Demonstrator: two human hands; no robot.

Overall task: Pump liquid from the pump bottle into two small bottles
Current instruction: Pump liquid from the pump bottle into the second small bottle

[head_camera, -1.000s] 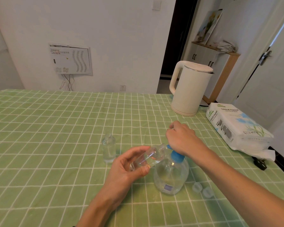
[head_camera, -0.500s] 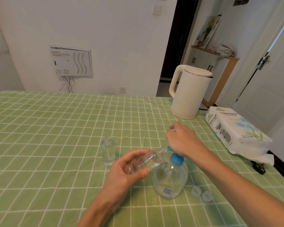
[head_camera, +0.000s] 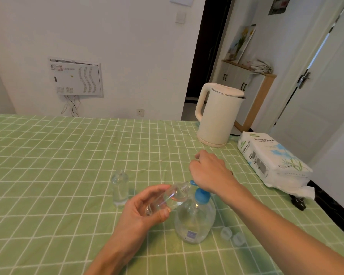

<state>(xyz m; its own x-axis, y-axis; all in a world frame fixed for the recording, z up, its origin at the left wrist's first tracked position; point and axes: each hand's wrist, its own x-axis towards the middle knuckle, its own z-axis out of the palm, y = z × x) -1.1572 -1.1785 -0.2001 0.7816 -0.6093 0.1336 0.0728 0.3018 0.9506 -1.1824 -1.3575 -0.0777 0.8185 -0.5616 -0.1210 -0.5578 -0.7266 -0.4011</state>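
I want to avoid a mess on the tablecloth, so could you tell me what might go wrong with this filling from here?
1. The left hand holds the small bottle tilted at the blue nozzle; if its mouth slips off, liquid may land on the tablecloth.
2. The right hand presses the pump bottle with nothing bracing its base, so it might tip.
3. Both caps lie loose beside it and could get knocked away.

A tabletop [head_camera: 48, 155] under a green checked cloth fills the foreground. Behind it stands a white wall [head_camera: 117, 46] with a white panel box [head_camera: 75, 77] (loose wires hang beneath it), a socket [head_camera: 140, 112] and a switch [head_camera: 180, 17]. To the right, a dark doorway [head_camera: 205, 56], a wooden-topped cabinet [head_camera: 244, 76] and a white door [head_camera: 316, 86] with a metal handle.
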